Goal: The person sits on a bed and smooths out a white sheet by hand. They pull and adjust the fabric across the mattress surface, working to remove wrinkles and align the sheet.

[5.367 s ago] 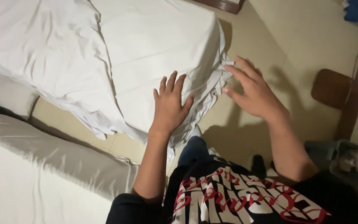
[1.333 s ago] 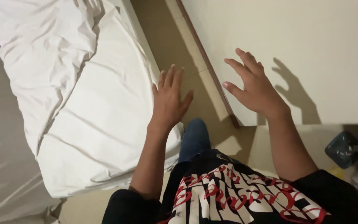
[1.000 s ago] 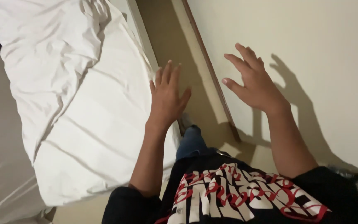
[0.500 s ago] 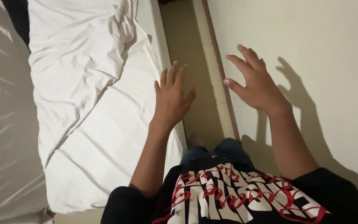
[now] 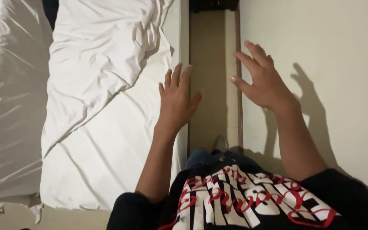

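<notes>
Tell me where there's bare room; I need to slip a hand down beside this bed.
The floor strip between the mattress edge and the wall baseboard is bare ahead of the feet. The flat sheet near the left hand is free; the rumpled duvet crowds farther up. The right hand hovers by the wall.

Narrow floor gap (image 5: pixel 211 81) between bed (image 5: pixel 120 140), wall (image 5: pixel 320 47)

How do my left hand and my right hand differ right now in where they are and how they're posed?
The left hand hovers over the edge of the white sheeted mattress, fingers fairly close together; the right hand is out in front of the pale wall, fingers spread wider. The right hand casts a clear shadow on the wall; the left hand shows none so distinct. Both are open, empty and point forward.
</notes>
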